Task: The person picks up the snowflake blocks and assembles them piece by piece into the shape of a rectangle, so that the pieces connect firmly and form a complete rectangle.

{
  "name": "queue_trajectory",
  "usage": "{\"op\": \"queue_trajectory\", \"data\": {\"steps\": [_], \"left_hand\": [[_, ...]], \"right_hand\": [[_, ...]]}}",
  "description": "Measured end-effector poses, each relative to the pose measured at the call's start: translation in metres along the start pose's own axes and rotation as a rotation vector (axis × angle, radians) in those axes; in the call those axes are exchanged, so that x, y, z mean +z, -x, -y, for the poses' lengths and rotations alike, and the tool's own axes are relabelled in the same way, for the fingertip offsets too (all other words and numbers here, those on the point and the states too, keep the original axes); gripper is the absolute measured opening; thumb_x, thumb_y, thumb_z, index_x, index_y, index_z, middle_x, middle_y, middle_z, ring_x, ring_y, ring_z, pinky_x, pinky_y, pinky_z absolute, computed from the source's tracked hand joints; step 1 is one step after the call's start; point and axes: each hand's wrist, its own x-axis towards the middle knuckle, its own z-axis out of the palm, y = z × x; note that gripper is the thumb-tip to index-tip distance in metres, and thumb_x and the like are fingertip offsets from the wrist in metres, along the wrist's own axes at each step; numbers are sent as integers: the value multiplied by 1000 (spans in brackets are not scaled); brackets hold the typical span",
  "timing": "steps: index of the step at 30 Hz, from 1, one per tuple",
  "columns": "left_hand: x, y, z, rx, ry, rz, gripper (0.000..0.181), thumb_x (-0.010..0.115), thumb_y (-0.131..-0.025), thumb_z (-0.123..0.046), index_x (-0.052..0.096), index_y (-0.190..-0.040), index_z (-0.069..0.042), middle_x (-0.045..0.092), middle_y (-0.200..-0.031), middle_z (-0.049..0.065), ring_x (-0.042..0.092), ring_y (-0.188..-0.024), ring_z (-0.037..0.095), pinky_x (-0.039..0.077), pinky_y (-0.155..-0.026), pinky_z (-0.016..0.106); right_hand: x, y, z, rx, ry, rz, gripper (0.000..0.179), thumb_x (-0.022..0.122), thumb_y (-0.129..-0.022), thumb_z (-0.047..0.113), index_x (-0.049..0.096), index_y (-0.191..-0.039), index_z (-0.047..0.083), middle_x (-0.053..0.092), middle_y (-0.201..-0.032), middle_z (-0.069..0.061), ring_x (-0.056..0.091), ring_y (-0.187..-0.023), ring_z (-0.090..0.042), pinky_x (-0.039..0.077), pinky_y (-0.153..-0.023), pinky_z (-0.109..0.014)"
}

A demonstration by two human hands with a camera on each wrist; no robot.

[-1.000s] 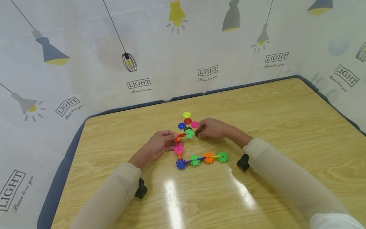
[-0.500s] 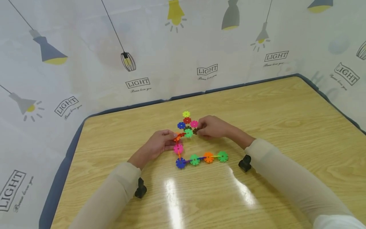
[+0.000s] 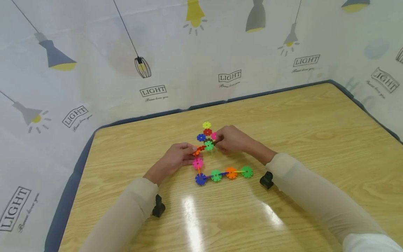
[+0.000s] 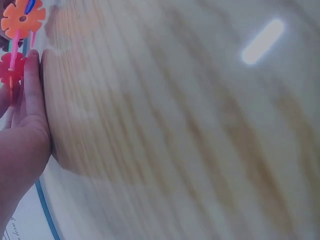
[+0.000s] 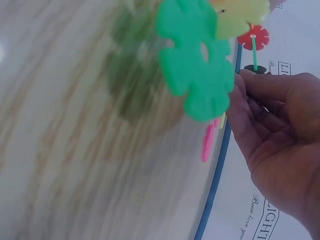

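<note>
While my left hand (image 3: 176,159) pinches the disc chain (image 3: 216,175) at its orange-red bend, thumb on one side and fairly straight fingers on the other, my right hand (image 3: 234,140) pinches a dark disc (image 3: 215,142) between thumb and forefinger, other fingers curled in. Only a sliver of that dark disc shows in the head view; the right wrist view has it at my thumb tip. It's up against the green disc (image 3: 208,145) at the chain's far end; can't tell whether the slots are joined.

Chain is between my hands, over the wooden table (image 3: 299,122). From the bend it runs toward me through a pink disc (image 3: 197,163) to a blue disc (image 3: 200,179), then turns right, more discs, ending in a bright green one. Pieces between them stand edge-on.

Just beyond the green disc, loose ones: yellow disc (image 3: 206,125) farthest, then red disc (image 3: 207,132), loose blue disc (image 3: 201,137) left, loose pink disc (image 3: 214,135) right, partly behind my fingers.
</note>
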Motion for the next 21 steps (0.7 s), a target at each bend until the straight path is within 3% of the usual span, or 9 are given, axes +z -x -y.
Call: {"op": "queue_trajectory", "data": {"steps": [8, 16, 21], "left_hand": [[2, -1, -2, -8, -27, -10, 17, 52, -102, -14, 59, -104, 1, 72, -106, 15, 69, -89, 17, 58, -75, 28], [-1, -1, -3, -19, -43, -5, 19, 51, -102, -15, 60, -108, 0, 71, -108, 15, 70, -94, 19, 58, -78, 29], [-2, -1, -3, -28, -37, 5, 18, 51, -102, -15, 59, -107, 0, 71, -107, 14, 69, -93, 18, 58, -78, 30]], "right_hand": [[2, 2, 4, -3, 48, -1, 11, 66, -89, 9, 71, -80, 8, 64, -71, 1, 53, -64, -13, 44, -64, -27], [4, 2, 7, 18, 44, -2, 13, 66, -92, 14, 69, -79, 9, 59, -61, 1, 52, -62, -13, 44, -69, -29], [0, 4, 1, 38, -22, 33, 7, 65, -91, 12, 70, -93, 8, 66, -77, -1, 57, -65, -13, 48, -66, -27]]}}
